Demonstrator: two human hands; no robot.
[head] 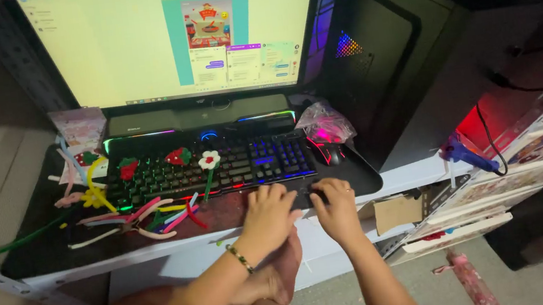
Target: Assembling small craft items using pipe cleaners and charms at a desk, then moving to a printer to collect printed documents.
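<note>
My left hand (269, 213), with a beaded bracelet at the wrist, rests on the desk's front edge just below a backlit black keyboard (218, 168), fingers curled down. My right hand (335, 208) lies beside it, fingers bent over the dark desk mat (357, 175); whether either hand holds something small cannot be told. On the keyboard lie a white pipe-cleaner flower (208, 161) with a green stem and two red strawberry shapes (178, 156). A loose pile of coloured pipe cleaners (148, 218) sits left of my left hand.
A lit monitor (171, 37) stands behind the keyboard, a dark computer tower (384, 56) to its right. A mouse (332, 154) and a crumpled clear bag (324, 122) sit right of the keyboard. A glue gun (466, 153) and stacked packets lie at far right.
</note>
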